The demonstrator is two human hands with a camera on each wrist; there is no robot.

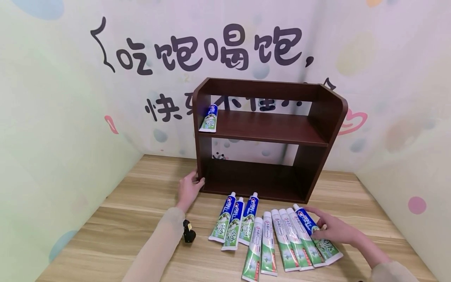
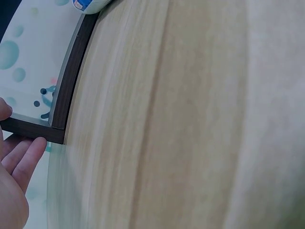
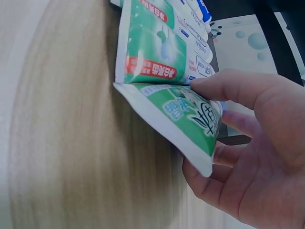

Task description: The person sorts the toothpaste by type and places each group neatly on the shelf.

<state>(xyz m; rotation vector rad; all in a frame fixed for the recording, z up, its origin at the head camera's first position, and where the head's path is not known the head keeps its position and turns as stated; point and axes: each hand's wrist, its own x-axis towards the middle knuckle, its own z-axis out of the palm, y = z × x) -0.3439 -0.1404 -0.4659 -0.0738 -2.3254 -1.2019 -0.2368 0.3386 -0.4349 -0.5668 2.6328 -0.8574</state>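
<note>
A dark brown two-tier shelf (image 1: 267,137) stands on the wooden table. My left hand (image 1: 189,190) holds the lower edge of its left side panel (image 2: 33,128), thumb on one face and fingers on the other. With my right hand (image 1: 332,229) I grip a blue-and-green toothpaste tube (image 1: 310,225), thumb on top and fingers round its far side, as the right wrist view shows. This tube lies tilted, its tail end (image 3: 164,129) toward the wrist camera, against a row of white-and-green toothpaste tubes (image 1: 285,239). Left of that row lie three more blue-and-green tubes (image 1: 232,223).
One blue-and-green tube (image 1: 210,118) leans upright at the left end of the upper tier. A small black object (image 1: 188,232) sits beside my left forearm. Behind the shelf is a printed wall (image 1: 158,23) with large dark lettering, and side walls flank the table (image 1: 116,219).
</note>
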